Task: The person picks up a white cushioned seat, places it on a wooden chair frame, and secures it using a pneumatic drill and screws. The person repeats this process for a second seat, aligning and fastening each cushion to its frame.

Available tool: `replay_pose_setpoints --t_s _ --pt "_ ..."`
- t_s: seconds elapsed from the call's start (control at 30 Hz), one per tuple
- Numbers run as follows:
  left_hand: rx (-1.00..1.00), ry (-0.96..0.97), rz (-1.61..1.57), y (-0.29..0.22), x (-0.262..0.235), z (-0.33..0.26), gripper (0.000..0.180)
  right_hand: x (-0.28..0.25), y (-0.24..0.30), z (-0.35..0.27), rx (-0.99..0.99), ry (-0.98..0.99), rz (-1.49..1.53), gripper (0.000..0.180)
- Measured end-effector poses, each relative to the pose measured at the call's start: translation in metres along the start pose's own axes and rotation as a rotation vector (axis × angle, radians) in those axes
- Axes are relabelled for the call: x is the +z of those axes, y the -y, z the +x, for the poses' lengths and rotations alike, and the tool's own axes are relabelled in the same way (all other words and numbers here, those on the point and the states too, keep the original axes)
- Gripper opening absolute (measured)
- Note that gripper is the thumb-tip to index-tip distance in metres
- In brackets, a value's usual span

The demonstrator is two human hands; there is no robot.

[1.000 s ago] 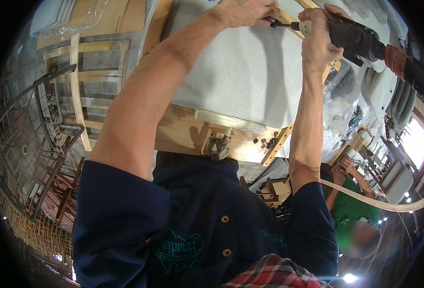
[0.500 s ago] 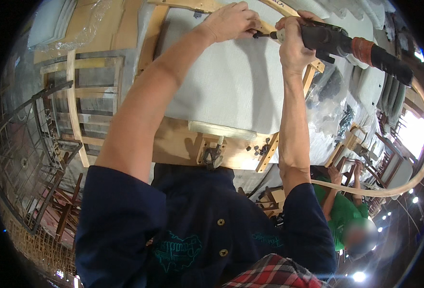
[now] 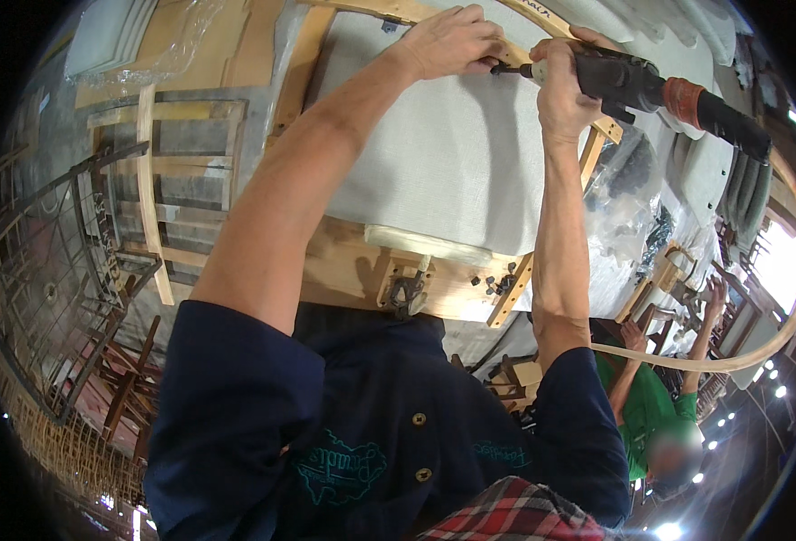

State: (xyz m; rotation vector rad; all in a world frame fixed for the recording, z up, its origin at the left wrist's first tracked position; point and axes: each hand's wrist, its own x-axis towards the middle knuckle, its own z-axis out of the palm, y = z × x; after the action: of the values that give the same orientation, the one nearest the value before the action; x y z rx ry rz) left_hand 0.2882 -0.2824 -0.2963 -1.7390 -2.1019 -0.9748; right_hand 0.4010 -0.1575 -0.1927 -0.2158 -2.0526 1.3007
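My right hand (image 3: 565,95) is wrapped around a black power screwdriver (image 3: 622,83) with an orange band, its bit pointing left. At the bit's tip, my left hand (image 3: 457,45) pinches a small black piece (image 3: 501,68), partly hidden by the fingers. Both hands are over the far side of a pale, cloth-like panel (image 3: 434,162) that has wooden frame bars (image 3: 306,68) around it. It cannot be told whether the bit touches the frame.
Near me on the wooden bench edge (image 3: 335,261) are a metal clamp (image 3: 407,290) and several small black pieces (image 3: 506,281). A pale hose (image 3: 731,362) loops at the right. Wooden frames (image 3: 150,198) stand left; a person in green (image 3: 655,406) works at lower right.
The view has shifted slightly, so the scene sits a little further right. Both hands keep their holds on the screwdriver and the small black piece. The person in green has moved an arm.
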Motion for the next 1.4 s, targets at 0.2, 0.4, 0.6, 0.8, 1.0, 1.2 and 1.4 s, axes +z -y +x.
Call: replay_pose_setpoints --t_s 0.2,0.4,0.6,0.8,1.0,1.2,1.4 --pt "0.001 0.006 0.018 -0.001 -0.002 0.001 0.027 -0.004 0.001 0.002 -0.056 0.036 -0.141 0.01" --pt "-0.026 0.003 -0.004 -0.002 -0.003 0.001 0.026 -0.012 -0.005 0.006 -0.275 0.11 -0.456 0.02" --pt "-0.024 0.031 0.016 -0.002 -0.002 0.002 0.026 -0.01 -0.013 0.001 -0.171 0.043 -0.304 0.021" --pt "-0.041 0.029 0.02 -0.003 -0.001 0.001 0.024 -0.007 -0.006 0.006 -0.174 0.055 -0.23 0.007" --pt "-0.012 -0.012 -0.036 -0.002 -0.003 0.001 0.023 -0.005 -0.005 0.002 -0.044 0.048 -0.082 0.021" --pt "-0.024 0.009 -0.013 -0.001 0.0 0.0 0.023 0.0 0.003 0.001 0.046 0.011 -0.059 0.019" --pt "-0.061 0.079 -0.034 -0.001 -0.002 0.002 0.024 -0.001 -0.003 0.0 0.019 0.008 -0.035 0.014"
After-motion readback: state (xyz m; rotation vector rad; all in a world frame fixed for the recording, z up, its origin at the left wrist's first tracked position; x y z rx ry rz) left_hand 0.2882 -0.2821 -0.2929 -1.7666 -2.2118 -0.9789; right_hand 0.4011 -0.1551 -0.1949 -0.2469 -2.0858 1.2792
